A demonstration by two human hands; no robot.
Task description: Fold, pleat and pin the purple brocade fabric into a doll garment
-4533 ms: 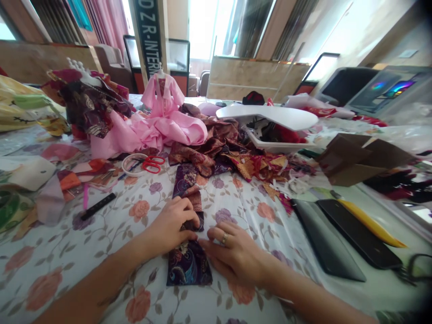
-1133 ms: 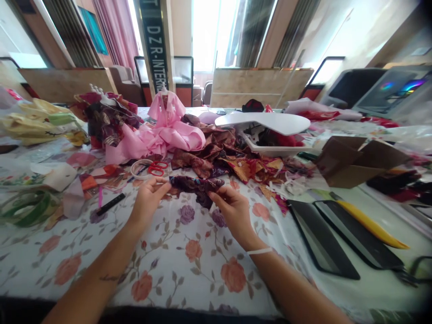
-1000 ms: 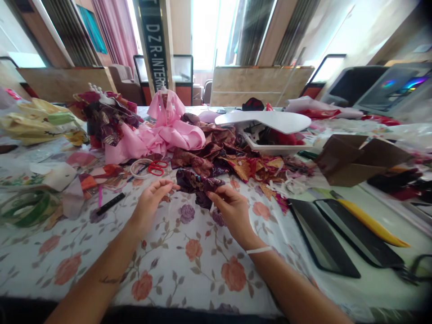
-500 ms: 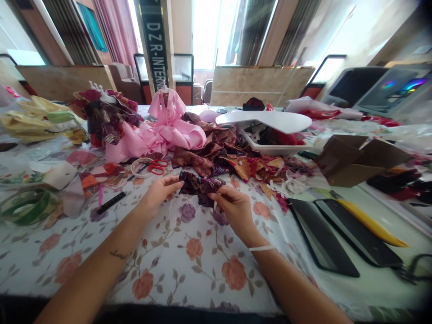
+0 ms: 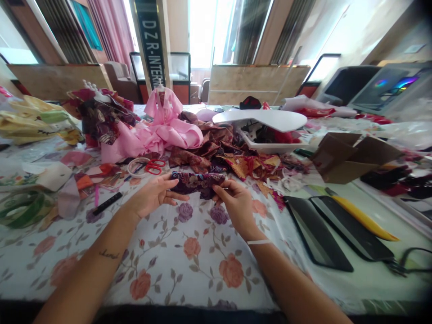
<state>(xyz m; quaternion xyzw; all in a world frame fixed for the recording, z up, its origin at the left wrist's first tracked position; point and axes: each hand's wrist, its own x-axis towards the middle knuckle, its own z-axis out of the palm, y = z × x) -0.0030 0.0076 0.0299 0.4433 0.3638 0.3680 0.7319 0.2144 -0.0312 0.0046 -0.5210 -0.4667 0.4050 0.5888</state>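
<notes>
"Pinching, is it, that right hand?"

"Yes, thumb and fingers press on the right end of the dark cloth, at its 3 o'clock. The left hand is at 9 o'clock, lower fingers spread beneath the cloth's left end. I can't tell whether its thumb nips the edge."

"So where does the cloth sit?"

"Between both hands, over the tablecloth. I can't tell whether it touches down."

"How far along does it look?"

"The cloth makes a narrow band, patterned side showing, so I'd call the shaping well begun. Its lower edge hangs uneven near 5 o'clock, so I'd say the smoothing isn't complete. Any pin or stitch is too small to make out."

"And the tools?"

"Scissors lie near the cloth at 10 o'clock, neither hand on them. Farther out, between 8 and 9, there's a black strip."

"Beyond that?"

"Gold scraps at 2 o'clock, brown fabric heaped at 1, a pink dress standing at 11. Well apart, at 4, lies a black case."

"Is anything there finished?"

"The dress looks made up; the scraps and fabric lie loose."
</notes>
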